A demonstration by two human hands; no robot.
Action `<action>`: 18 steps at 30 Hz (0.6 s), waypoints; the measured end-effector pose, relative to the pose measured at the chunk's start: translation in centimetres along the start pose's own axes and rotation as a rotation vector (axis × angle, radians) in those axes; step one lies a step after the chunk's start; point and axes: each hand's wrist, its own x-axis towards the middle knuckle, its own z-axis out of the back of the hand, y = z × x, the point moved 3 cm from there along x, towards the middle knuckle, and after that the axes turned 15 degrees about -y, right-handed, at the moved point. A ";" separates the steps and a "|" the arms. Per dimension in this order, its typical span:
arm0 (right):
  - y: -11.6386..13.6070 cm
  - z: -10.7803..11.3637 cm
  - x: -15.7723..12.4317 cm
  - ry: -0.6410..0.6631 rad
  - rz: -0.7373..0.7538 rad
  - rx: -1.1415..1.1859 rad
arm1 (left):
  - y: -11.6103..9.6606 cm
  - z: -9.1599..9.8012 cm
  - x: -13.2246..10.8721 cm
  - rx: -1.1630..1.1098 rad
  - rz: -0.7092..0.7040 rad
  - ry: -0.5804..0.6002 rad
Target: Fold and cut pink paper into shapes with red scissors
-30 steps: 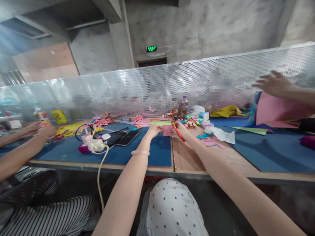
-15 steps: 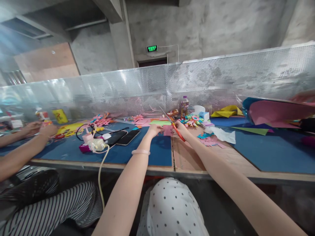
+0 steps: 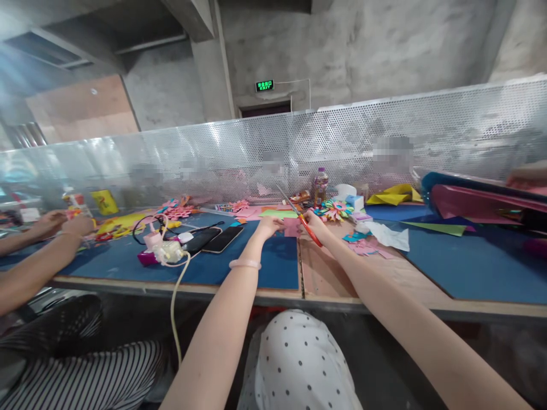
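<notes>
My left hand [image 3: 269,226] is closed in a pinch on the edge of a small pink piece of paper [image 3: 292,228], just above the table. My right hand [image 3: 314,222] is wrapped round the orange handle of a pair of scissors [image 3: 311,233]. The scissor blades point up and away to the left, above the paper. Behind my hands lies a light green sheet [image 3: 280,213] among pink and orange paper. Right of my right hand sits a multicoloured paper flower [image 3: 337,209], with pink paper scraps [image 3: 368,247] nearer to me.
A drink bottle [image 3: 320,187] stands before the perforated metal screen [image 3: 239,154]. Left of my arm lie a phone [image 3: 223,238] and a power strip [image 3: 171,250] with cables. A co-worker's hands [image 3: 74,225] work at far left. Crumpled white tissue [image 3: 390,235] lies to the right.
My hands, the scissors and the pink paper keep nearly the same place. At the right, the dark blue and pink sheets have tilted. The co-worker's hands at left have shifted slightly.
</notes>
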 end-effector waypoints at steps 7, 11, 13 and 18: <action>0.1 0.0 -0.1 0.027 -0.003 0.043 | -0.1 0.0 0.0 -0.012 -0.002 0.001; -0.1 -0.1 0.2 0.010 -0.013 0.075 | -0.2 0.2 -0.1 -0.054 0.006 0.007; 0.0 0.0 0.4 -0.004 -0.013 0.090 | -0.4 0.5 -0.1 -0.098 0.002 -0.014; 0.8 1.0 0.3 -0.020 -0.198 0.086 | -0.3 1.7 0.0 -0.332 0.103 -0.167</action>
